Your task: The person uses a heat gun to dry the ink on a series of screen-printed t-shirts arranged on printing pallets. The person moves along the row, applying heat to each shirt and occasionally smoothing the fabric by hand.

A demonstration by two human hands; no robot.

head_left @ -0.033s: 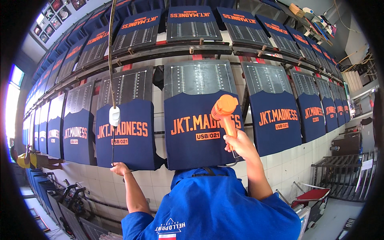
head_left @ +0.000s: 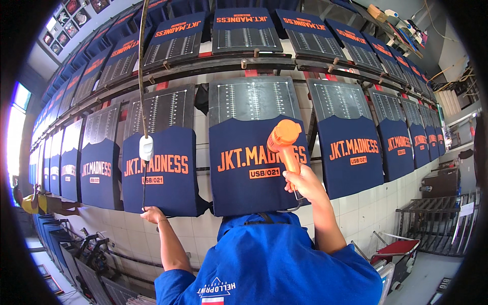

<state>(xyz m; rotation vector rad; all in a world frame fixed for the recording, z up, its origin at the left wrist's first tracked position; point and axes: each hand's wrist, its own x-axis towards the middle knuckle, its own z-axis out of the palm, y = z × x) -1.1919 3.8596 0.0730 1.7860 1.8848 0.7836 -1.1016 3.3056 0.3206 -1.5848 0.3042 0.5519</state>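
My right hand point(head_left: 307, 184) is wrapped round the handle of an orange hair dryer point(head_left: 285, 133). The dryer is over a navy shirt point(head_left: 239, 198) with orange lettering, stretched on a black board point(head_left: 254, 99), and covers part of its print. To the left, my left hand point(head_left: 151, 214) is closed on a thin dark cord point(head_left: 144, 190) by the lower edge of another navy shirt point(head_left: 173, 198). That cord runs up to a white socket connector point(head_left: 146, 148), which hangs on a cable point(head_left: 141, 76) from above. The fingertips of my left hand are small in view.
Boards with matching shirts stretch left and right, such as one navy shirt point(head_left: 352, 178). A dark metal rail point(head_left: 274, 63) separates them from a far row. A person in yellow point(head_left: 31, 203) is at far left. A metal rack point(head_left: 432, 223) and red-seated chair point(head_left: 396, 248) stand at right.
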